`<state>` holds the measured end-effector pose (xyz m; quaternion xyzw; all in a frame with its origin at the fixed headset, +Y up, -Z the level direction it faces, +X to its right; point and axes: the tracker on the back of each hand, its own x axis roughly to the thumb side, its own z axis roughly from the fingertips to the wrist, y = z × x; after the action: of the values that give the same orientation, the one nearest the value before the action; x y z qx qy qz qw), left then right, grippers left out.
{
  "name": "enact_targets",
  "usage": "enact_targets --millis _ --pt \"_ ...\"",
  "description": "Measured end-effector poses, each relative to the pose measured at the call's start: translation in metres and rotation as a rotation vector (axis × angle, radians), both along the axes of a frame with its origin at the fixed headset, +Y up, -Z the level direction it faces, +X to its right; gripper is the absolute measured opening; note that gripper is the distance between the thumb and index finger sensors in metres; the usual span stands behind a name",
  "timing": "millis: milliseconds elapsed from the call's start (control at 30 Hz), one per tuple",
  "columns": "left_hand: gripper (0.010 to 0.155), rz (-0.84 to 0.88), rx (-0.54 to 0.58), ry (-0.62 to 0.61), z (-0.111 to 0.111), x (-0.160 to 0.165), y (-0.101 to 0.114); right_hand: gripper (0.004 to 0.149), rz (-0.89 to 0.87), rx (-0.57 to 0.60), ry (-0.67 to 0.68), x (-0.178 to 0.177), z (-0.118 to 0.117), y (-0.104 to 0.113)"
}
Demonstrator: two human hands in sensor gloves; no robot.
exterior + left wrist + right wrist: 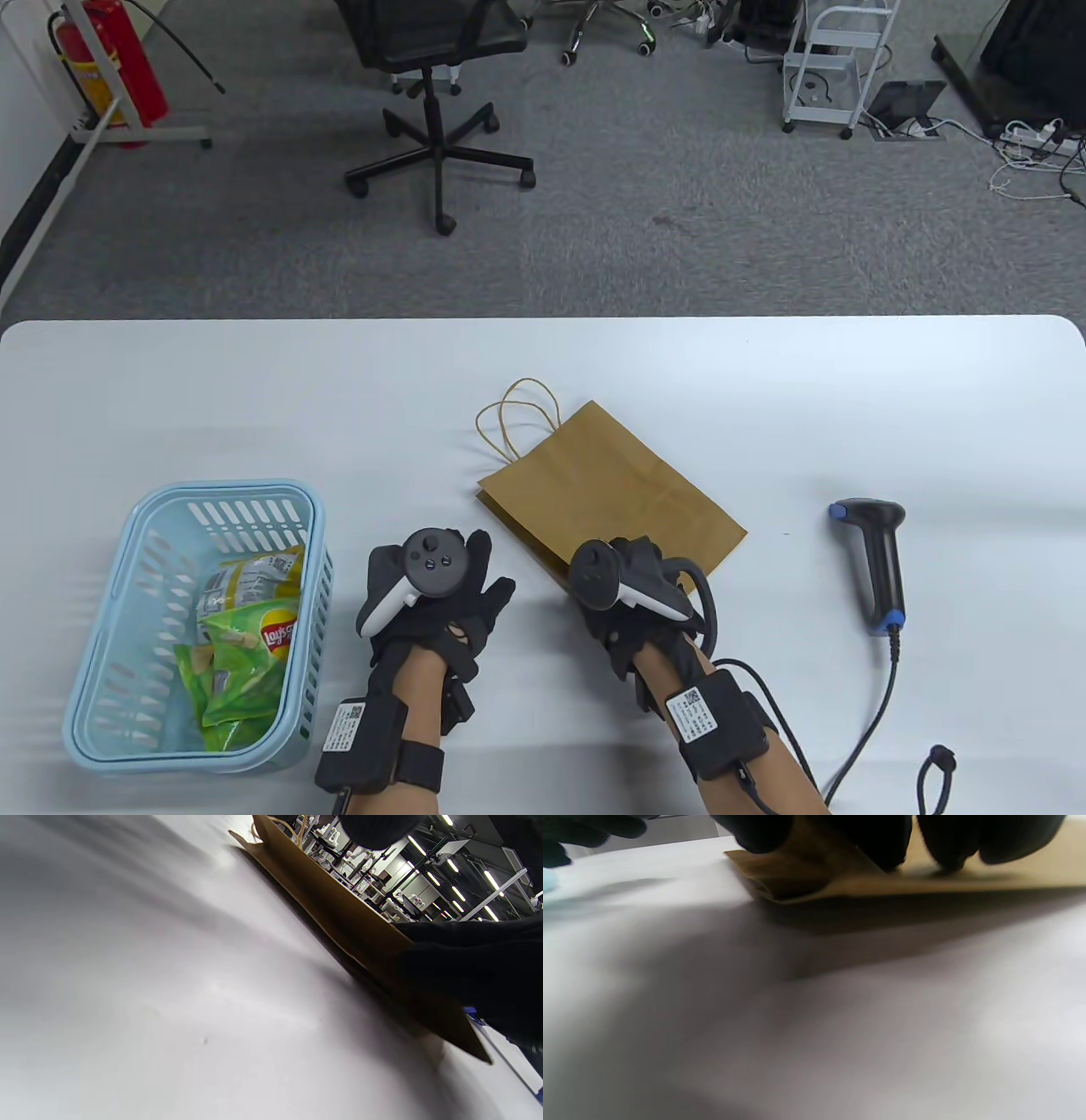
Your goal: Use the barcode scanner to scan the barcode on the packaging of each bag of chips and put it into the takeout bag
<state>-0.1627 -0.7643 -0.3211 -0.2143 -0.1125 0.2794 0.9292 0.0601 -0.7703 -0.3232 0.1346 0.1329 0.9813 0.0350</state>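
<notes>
The brown paper takeout bag (594, 484) lies flat mid-table, its handles pointing away to the left. My right hand (624, 594) is on its near corner; the gloved fingers (874, 840) curl down over the paper, and that edge (967, 882) looks slightly raised off the table. My left hand (458, 586) lies flat on the table just left of the bag, fingers spread, holding nothing. Green chip bags (246, 645) sit in the light-blue basket (221, 492) at the left. The black barcode scanner (882, 560) lies on its side at the right, untouched.
The scanner's cable (874, 722) trails toward the near table edge on the right. Beyond the table's far edge stand an office chair (433, 51) and a white cart (836, 68). Bare tabletop (254, 399) stretches behind the basket and bag.
</notes>
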Motion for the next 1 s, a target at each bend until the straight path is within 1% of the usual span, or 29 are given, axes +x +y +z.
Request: enact_targets --millis 100,200,267,367,433,467,567,700,767,833,867,933,1000 --pt "0.081 0.010 0.016 0.005 0.002 -0.001 0.002 0.055 0.013 0.128 -0.011 0.009 0.003 0.009" --pt "0.080 0.021 0.041 0.018 0.004 -0.002 0.005 0.053 -0.042 0.188 -0.037 0.022 0.004 0.028" --pt "0.080 0.033 0.057 0.030 0.004 -0.003 0.006 0.053 -0.180 0.238 -0.074 0.035 0.006 0.044" --pt "0.079 0.063 0.061 0.031 0.004 -0.002 0.007 0.053 -0.291 0.297 -0.070 0.050 0.013 0.062" --pt "0.079 0.113 0.074 0.030 0.004 0.000 0.008 0.053 -0.382 0.352 -0.043 0.061 0.020 0.074" --pt "0.079 0.150 0.084 0.039 0.004 0.000 0.009 0.052 -0.451 0.364 -0.013 0.068 0.024 0.080" --pt "0.079 0.252 0.123 0.059 0.003 0.003 0.013 0.052 -0.651 0.405 0.001 0.085 0.031 0.092" --pt "0.081 0.376 0.161 0.069 0.002 0.003 0.023 0.052 -0.904 0.371 0.108 0.100 0.033 0.098" --pt "0.083 0.465 0.177 0.127 0.001 -0.001 0.023 0.052 -1.046 0.326 0.163 0.106 0.032 0.097" --pt "0.083 0.566 0.157 0.169 -0.001 -0.004 0.020 0.051 -1.121 0.275 0.211 0.109 0.032 0.095" --pt "0.084 0.604 0.146 0.178 -0.001 -0.006 0.019 0.051 -1.134 0.267 0.225 0.110 0.032 0.095" --pt "0.084 0.722 0.136 0.233 -0.002 -0.010 0.017 0.051 -1.169 0.246 0.244 0.114 0.030 0.094" --pt "0.081 0.777 0.143 0.286 -0.001 -0.012 0.017 0.050 -1.202 0.218 0.263 0.116 0.028 0.092"
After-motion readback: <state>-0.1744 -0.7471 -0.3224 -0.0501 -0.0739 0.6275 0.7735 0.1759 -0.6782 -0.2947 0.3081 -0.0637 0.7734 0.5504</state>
